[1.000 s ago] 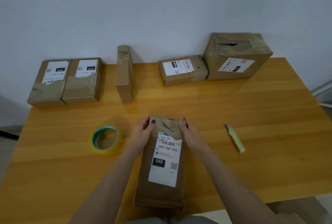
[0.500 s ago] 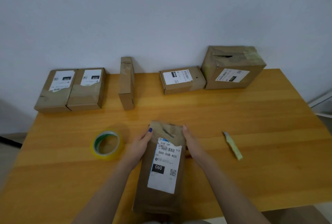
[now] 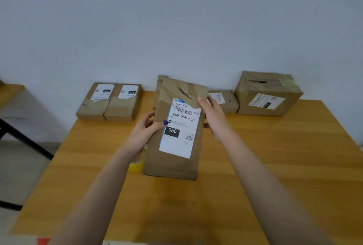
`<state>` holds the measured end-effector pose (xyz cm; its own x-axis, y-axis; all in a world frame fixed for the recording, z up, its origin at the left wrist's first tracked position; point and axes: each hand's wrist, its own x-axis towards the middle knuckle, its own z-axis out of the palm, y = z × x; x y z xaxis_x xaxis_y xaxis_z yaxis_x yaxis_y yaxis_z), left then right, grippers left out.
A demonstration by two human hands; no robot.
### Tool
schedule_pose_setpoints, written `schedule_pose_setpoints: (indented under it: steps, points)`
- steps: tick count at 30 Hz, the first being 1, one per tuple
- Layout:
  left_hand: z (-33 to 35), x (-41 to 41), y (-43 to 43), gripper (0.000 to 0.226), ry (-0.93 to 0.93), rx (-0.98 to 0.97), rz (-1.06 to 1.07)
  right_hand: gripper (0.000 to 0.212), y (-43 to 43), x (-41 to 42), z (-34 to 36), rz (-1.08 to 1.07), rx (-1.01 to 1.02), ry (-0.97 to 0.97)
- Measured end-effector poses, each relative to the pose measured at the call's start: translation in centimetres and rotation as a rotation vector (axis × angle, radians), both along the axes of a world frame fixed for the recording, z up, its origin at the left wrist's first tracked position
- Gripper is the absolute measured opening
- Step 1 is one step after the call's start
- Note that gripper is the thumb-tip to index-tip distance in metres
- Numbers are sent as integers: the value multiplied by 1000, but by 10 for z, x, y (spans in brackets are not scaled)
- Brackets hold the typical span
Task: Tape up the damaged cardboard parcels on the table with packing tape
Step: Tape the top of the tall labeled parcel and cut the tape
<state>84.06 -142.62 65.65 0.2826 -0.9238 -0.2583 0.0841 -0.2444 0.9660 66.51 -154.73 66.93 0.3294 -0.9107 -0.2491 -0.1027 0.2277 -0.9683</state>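
Observation:
A long flat cardboard parcel (image 3: 172, 162) with a white "060" label and a torn slit near its top is lifted above the wooden table (image 3: 275, 166). My left hand (image 3: 146, 129) grips its left edge, thumb on the label. My right hand (image 3: 213, 116) holds the right edge near the top. The yellow roll of packing tape (image 3: 136, 166) is mostly hidden behind the parcel and my left forearm. At the table's far edge stand two labelled parcels (image 3: 110, 102) side by side, a narrow upright one (image 3: 159, 87), a small flat one (image 3: 225, 100) and a large taped box (image 3: 269, 93).
A white wall rises right behind the row of parcels. A second table with dark legs (image 3: 11, 107) stands to the left, across a gap of floor.
Both hands have lifted the parcel off the table and carried it toward the far side. The view has shifted, and the tape roll is now largely covered.

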Motion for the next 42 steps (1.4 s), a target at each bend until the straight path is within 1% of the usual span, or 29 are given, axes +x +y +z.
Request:
schedule_pose_setpoints:
  steps: [1, 4, 5, 8, 10, 12, 13, 14, 16, 18, 20, 24, 27, 30, 32, 34, 36, 38, 39, 42]
  points:
    - [2, 7, 7, 66, 14, -2, 44, 84, 8, 9, 2, 33, 4, -8]
    - [5, 35, 25, 83, 29, -23, 125, 58, 32, 35, 3, 186, -7, -10]
    - [7, 46, 31, 86, 28, -24, 146, 54, 39, 43, 3, 236, -2, -1]
    - [8, 83, 48, 87, -27, -11, 171, 55, 55, 74, -3, 301, 23, 2]
    - [6, 106, 59, 78, -64, 7, 147, 47, 63, 99, -7, 316, 33, 2]
    - [2, 134, 72, 55, -90, 26, 133, 37, 74, 130, -16, 325, 45, 15]
    - [0, 142, 76, 48, -120, 38, 123, 33, 78, 140, -20, 332, 48, 20]
    - [-3, 156, 82, 48, -172, 59, 115, 31, 84, 154, -26, 336, 53, 25]
    - [-12, 192, 96, 49, -344, 113, 78, 31, 98, 190, -38, 323, 70, 55]
    - [-25, 227, 109, 40, -500, 175, 39, 34, 113, 225, -54, 307, 112, 105]
    - [-41, 257, 118, 37, -566, 229, -17, 30, 128, 256, -67, 287, 151, 162]
    - [-64, 300, 126, 34, -721, 290, -94, 32, 149, 302, -89, 278, 193, 265]
    - [-78, 323, 128, 48, -794, 324, -155, 31, 164, 319, -109, 246, 241, 311]
    - [-89, 338, 125, 53, -922, 384, -298, 30, 168, 325, -118, 253, 190, 389]
    - [-86, 342, 127, 55, -993, 397, -392, 37, 169, 320, -117, 313, 123, 468]
    - [-80, 341, 137, 59, -1063, 402, -480, 45, 170, 309, -117, 425, 15, 585]
    - [-72, 344, 146, 63, -1198, 400, -591, 47, 170, 302, -116, 522, -45, 638]
    - [-67, 350, 152, 83, -1263, 377, -693, 42, 171, 302, -113, 534, -46, 635]
    - [-66, 353, 154, 93, -1250, 365, -725, 38, 172, 304, -112, 515, -53, 631]
    - [-69, 351, 153, 115, -1162, 362, -781, 29, 173, 313, -111, 455, -50, 620]
